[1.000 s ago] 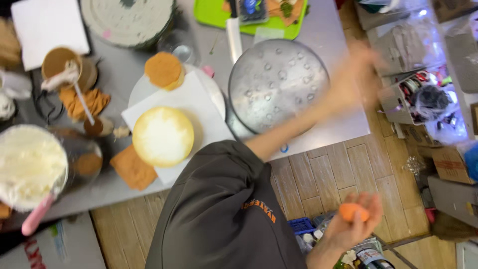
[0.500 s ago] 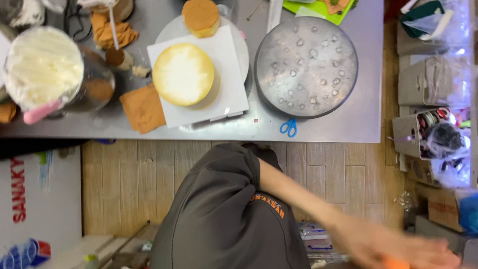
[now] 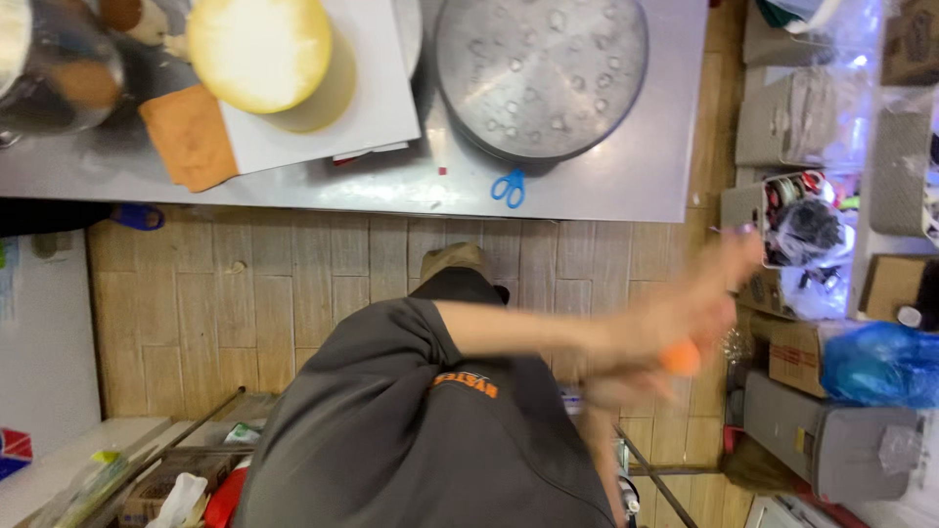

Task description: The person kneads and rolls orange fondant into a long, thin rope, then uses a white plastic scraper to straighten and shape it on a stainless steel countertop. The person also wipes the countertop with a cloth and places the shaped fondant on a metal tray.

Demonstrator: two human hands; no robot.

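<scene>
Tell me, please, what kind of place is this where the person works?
Probably a small bakery or cake-decorating workroom. A round pale cake sits on a white board on a steel worktable, beside a large round metal turntable or pan, with small blue scissors near the edge.

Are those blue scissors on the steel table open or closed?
Closed, it seems: the blue scissors lie flat near the table edge, handle loops side by side.
</scene>
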